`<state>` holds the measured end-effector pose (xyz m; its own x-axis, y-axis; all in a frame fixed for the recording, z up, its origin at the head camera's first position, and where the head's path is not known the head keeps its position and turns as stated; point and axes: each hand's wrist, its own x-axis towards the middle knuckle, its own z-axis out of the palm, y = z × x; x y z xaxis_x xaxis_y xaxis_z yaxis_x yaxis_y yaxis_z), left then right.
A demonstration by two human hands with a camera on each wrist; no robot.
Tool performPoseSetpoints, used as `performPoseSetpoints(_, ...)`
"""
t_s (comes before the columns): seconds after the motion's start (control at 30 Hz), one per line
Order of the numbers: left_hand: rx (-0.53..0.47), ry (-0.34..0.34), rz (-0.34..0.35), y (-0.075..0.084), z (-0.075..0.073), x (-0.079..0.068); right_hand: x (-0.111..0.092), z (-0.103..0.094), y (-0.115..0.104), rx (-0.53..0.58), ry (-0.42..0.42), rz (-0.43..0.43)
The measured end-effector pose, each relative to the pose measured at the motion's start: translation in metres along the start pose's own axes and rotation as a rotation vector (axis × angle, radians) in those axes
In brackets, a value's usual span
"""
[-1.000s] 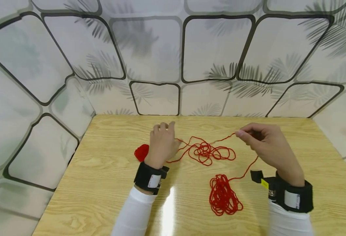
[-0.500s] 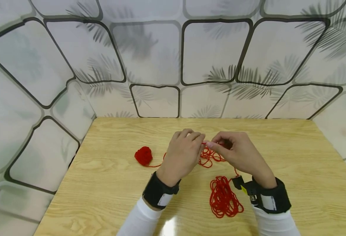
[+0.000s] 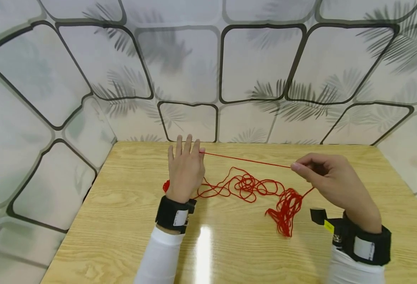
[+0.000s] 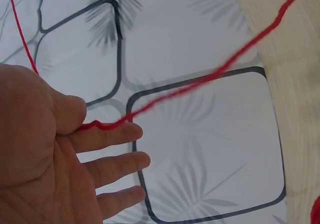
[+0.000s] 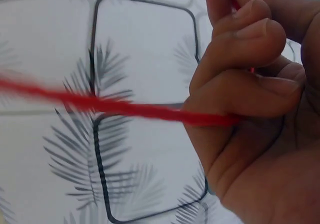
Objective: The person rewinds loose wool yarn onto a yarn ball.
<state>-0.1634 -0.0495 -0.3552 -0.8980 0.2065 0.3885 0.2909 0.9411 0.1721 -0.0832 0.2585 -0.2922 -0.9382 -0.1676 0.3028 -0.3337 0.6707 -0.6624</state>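
Observation:
Between the two hands a strand of red yarn [image 3: 247, 159] is stretched nearly straight above the table. My left hand [image 3: 185, 173] pinches one end of that stretch between thumb and forefinger; the left wrist view shows the other fingers extended beside the yarn [image 4: 175, 92]. At the right, my right hand [image 3: 330, 179] pinches the other end, and in the right wrist view its fingers curl round the yarn [image 5: 150, 110]. A strand runs from the right hand down to a bunched skein of yarn [image 3: 287, 211]. The red yarn ball [image 3: 166, 185] is mostly hidden behind the left hand.
Loose yarn loops [image 3: 247, 183] lie tangled on the wooden table [image 3: 123, 244] between the hands. A patterned wall [image 3: 251, 118] rises behind the table's back edge.
The hands met over the loose loops, then drew apart, pulling the strand straight. The skein has shifted away from the person and slightly right, its loops now bunched. The left fingers have straightened.

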Motion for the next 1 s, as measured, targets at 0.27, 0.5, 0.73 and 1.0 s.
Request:
performPoseSetpoints(0.27,-0.092,-0.171,0.202,0.037,-0.008,-0.012,0.006,0.018,-0.008,0.051,-0.065,-0.003)
performPoseSetpoints(0.5,-0.273,0.064,0.570,0.085,-0.027,-0.027,0.009,0.043,-0.027,0.113,-0.159,-0.089)
performPoseSetpoints(0.73,-0.297,0.140,0.641,0.085,-0.036,-0.030,0.002,0.041,-0.040,0.094,-0.156,-0.117)
performPoseSetpoints(1.0,-0.247,0.224,0.447,0.063,-0.027,-0.017,-0.006,0.030,-0.045,0.010,-0.157,-0.090)
